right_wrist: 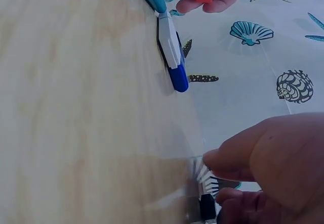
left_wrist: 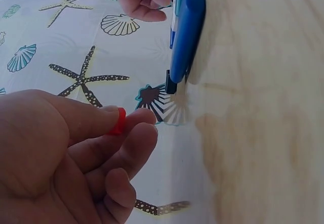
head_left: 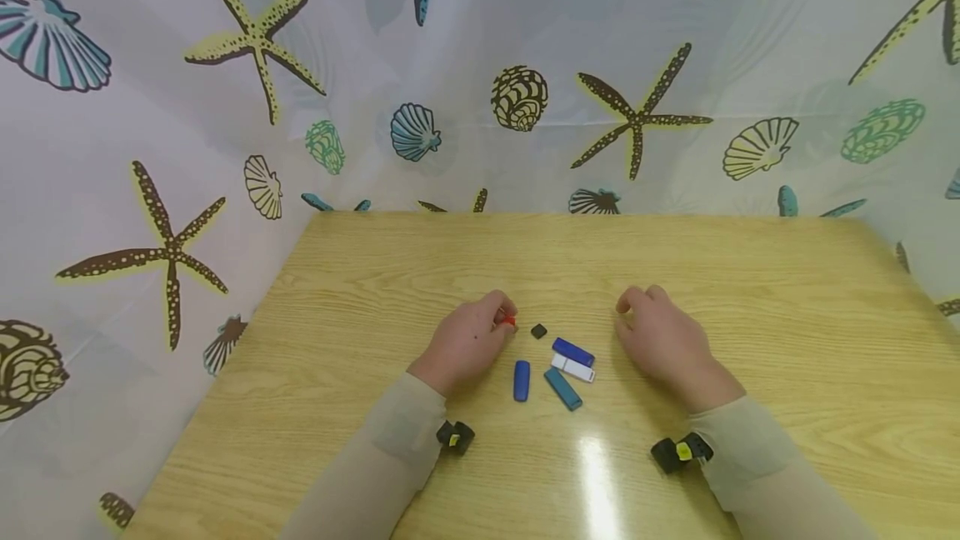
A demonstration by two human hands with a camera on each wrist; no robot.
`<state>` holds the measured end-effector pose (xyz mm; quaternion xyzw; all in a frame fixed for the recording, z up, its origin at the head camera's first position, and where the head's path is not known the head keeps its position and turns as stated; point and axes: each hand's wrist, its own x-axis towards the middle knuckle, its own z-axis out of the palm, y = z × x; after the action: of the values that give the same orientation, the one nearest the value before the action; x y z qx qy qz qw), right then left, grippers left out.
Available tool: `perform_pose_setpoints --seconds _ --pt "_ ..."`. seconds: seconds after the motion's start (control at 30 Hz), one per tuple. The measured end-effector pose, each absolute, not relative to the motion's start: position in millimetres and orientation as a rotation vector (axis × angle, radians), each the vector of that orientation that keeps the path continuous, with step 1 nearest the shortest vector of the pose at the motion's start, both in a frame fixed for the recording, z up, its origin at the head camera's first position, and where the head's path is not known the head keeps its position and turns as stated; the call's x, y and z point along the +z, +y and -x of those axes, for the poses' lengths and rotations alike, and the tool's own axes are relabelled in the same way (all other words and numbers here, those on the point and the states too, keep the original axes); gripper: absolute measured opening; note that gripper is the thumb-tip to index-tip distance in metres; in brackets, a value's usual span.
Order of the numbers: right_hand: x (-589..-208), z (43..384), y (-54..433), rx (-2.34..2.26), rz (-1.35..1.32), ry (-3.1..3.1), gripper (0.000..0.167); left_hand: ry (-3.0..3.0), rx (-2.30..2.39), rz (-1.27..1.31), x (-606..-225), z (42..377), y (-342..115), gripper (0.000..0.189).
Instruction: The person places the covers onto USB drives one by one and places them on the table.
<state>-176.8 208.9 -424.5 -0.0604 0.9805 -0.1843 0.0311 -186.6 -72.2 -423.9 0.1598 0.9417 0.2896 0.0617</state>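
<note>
My left hand [head_left: 468, 340] pinches a small red piece [head_left: 509, 321] between thumb and fingers; the left wrist view shows the same red piece [left_wrist: 119, 121] at the thumb tip. My right hand [head_left: 663, 340] hovers near the tabletop with bent fingers, thumb and forefinger apart. A small black object [right_wrist: 207, 206] appears beside its fingertips; I cannot tell whether they touch. Between the hands lie a small black square piece [head_left: 538, 331], a blue stick [head_left: 573, 352] against a white USB stick [head_left: 572, 367], a teal stick [head_left: 562, 389] and another blue stick [head_left: 521, 381].
A wood-grain table [head_left: 375, 273] spreads under everything. Behind it and at both sides hangs a pale cloth [head_left: 465, 165] printed with starfish and shells. Each sleeve cuff carries a small black device [head_left: 455, 437]. A bright reflection lies on the table's near part.
</note>
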Motion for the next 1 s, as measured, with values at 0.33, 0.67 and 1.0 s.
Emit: perform_pose_setpoints --seconds 0.33,0.67,1.0 --pt "-424.5 177.0 209.9 -0.562 0.225 3.002 0.027 2.869 0.904 -0.564 -423.3 185.3 -73.7 0.013" --pt "-426.3 180.0 212.2 -0.575 0.197 2.998 0.021 2.869 0.922 -0.558 -424.1 186.2 -73.1 0.013" --pt "-424.4 177.6 211.9 -0.518 0.19 2.99 0.034 2.861 0.925 -0.551 -424.1 186.6 -73.1 0.01"
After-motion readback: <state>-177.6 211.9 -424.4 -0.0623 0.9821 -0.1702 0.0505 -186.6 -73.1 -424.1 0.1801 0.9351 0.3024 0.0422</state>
